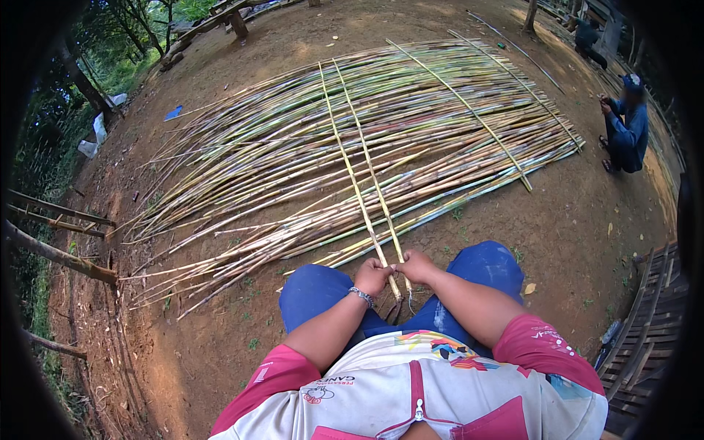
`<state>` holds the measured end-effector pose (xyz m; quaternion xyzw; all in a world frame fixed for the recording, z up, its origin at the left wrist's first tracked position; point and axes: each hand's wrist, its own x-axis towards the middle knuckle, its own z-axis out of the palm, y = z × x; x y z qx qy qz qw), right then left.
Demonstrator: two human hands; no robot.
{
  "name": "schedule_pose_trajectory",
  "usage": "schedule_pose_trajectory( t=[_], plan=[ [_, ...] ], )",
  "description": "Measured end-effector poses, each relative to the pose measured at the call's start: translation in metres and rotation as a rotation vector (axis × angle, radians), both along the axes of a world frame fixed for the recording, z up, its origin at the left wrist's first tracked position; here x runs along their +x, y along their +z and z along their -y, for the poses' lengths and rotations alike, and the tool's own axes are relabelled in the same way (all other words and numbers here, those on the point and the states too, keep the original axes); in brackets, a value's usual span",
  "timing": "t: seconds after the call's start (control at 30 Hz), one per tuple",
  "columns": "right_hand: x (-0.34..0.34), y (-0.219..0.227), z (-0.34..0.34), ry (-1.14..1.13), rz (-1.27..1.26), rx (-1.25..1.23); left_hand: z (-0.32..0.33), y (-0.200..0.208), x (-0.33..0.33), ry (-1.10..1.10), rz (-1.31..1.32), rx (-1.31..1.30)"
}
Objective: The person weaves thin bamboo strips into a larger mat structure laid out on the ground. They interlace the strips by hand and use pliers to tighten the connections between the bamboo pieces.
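Two long, thin cane poles, a left one and a right one, lie side by side across a wide mat of similar canes. Their near ends reach between my knees. My left hand is closed at the left pole's near end, with a bracelet at its wrist. Against the right pole, my right hand is closed too, and the fingertips of both hands meet between the poles. Whether something small is pinched there is too fine to tell.
Two more crosswise canes lie on the mat further right, one of them a long yellowish cane. A person in dark blue squats at the right. Wooden posts stick out at the left, and a slatted bamboo structure stands at the lower right.
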<state>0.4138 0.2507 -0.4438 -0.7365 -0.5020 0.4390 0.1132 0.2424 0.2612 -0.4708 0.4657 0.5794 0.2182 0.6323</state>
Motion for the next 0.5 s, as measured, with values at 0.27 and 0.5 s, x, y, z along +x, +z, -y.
schedule_pose_trajectory(
  t=[0.27, 0.5],
  plan=[
    [-0.005, 0.008, 0.000, 0.034, 0.008, -0.019, 0.000, -0.003, -0.007, 0.016, -0.075, 0.107],
    [-0.008, 0.011, -0.001, 0.045, 0.033, -0.053, 0.002, 0.008, -0.008, 0.026, -0.120, 0.130]
  ],
)
